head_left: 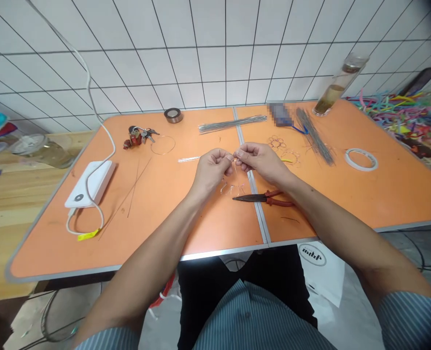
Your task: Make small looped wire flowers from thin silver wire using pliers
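Both hands meet above the middle of the orange table, fingertips pinched together. My left hand (215, 167) is closed on a thin wire, and my right hand (257, 160) grips the same piece from the other side. A thin end of that wire (236, 168) hangs between the fingers; most of it is hidden. Small bent wire pieces (232, 188) lie on the table just below the hands. Beneath my right forearm rest long-nose pliers (254, 198) with red handles, their dark jaws pointing left. Copper-coloured wire loops shaped like a flower (277, 142) lie beyond my right hand.
Bundles of straight wire (232, 124) lie at the back, another (315, 138) to the right. A tape roll (173, 115), keys (142, 135), a white power bank (90, 184) with cable, a white ring (361, 159) and a tall glass (339, 86) stand around the orange table (157, 209).
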`<move>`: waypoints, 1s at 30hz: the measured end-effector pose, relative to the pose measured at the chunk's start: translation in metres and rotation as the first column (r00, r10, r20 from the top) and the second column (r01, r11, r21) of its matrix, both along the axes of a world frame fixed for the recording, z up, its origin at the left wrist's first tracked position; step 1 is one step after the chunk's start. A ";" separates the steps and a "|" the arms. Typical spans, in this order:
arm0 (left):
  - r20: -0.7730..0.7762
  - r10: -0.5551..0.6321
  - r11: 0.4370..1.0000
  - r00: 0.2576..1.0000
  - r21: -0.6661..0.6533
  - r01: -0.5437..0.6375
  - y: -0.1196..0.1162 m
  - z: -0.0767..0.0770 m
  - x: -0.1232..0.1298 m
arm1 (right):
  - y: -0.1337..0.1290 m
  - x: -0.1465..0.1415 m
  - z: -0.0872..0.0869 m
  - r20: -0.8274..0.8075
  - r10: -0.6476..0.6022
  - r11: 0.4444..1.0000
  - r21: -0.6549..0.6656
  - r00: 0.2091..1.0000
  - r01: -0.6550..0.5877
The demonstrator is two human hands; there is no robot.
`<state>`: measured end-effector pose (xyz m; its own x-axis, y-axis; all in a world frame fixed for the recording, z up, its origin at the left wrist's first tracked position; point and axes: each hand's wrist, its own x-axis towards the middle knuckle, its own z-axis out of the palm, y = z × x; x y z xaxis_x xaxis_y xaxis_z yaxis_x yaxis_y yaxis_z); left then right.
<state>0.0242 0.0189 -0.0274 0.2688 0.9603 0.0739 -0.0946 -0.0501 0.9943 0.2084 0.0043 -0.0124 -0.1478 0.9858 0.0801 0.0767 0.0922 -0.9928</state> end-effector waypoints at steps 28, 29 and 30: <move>0.241 -0.325 0.946 0.915 0.067 0.318 -0.037 0.056 0.019 | -0.084 0.026 0.083 -0.166 -0.340 0.929 0.093 0.926 0.358; 0.243 -0.321 0.947 0.916 0.068 0.314 -0.038 0.057 0.020 | -0.085 0.027 0.084 -0.164 -0.332 0.932 0.097 0.929 0.350; 0.243 -0.320 0.947 0.916 0.070 0.312 -0.039 0.058 0.022 | -0.085 0.027 0.084 -0.166 -0.322 0.935 0.100 0.932 0.341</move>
